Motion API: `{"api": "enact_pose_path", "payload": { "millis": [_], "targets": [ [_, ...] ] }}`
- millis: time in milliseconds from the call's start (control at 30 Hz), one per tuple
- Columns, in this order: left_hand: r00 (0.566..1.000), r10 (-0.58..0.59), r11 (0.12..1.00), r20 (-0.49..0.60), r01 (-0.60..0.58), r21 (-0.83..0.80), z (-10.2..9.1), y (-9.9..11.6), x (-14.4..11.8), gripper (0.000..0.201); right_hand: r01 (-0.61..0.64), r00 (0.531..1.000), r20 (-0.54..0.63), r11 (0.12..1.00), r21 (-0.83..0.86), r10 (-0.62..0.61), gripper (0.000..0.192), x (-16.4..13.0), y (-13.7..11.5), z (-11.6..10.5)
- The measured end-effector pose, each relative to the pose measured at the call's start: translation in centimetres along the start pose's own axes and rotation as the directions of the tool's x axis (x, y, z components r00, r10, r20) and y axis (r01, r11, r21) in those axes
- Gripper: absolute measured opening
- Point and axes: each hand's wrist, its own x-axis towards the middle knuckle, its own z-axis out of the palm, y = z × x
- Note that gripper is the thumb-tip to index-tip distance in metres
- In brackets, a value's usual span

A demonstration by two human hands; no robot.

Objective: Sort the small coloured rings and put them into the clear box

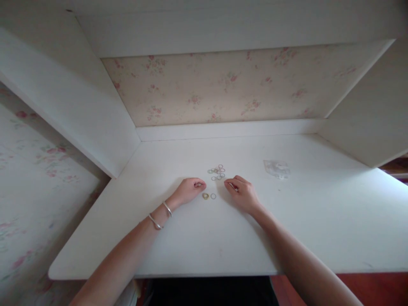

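My left hand [189, 190] rests over the desk with its fingers curled and thumb and forefinger tips together. Opposite it, my right hand [242, 193] is closed in a similar pinch. Anything held in either pinch is too small or hidden to make out. Between and beyond the hands lies a loose cluster of several thin rings [218, 171], some overlapping. Nearer to me, just below the left fingertips, sit a gold-coloured ring-like piece [205, 196] and, beside it, a single thin silvery ring [213, 196].
A clear plastic bag [276, 168] lies on the white desk [197, 242] to the right of the rings. White side panels [105, 110] and an overhead shelf [223, 29] enclose the back. Two silvery bangles [155, 222] circle my left wrist.
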Motion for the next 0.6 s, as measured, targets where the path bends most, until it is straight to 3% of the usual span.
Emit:
{"api": "enact_pose_path", "payload": {
  "millis": [367, 600],
  "targets": [
    [0.984, 0.175, 0.932, 0.025, -0.174, 0.318, 1.3, 0.8, 3.7, 0.022, -0.038, 0.999, 0.007, 0.999, -0.021, 0.039, 0.025, 0.1, 0.5, 0.2],
    [0.986, 0.168, 0.876, 0.014, -0.156, 0.457, 1.7, 1.3, 3.8, 0.021, -0.041, 0.999, 0.011, 0.999, -0.03, 0.042, 0.025, 0.2, 0.6, 0.2]
  ]
}}
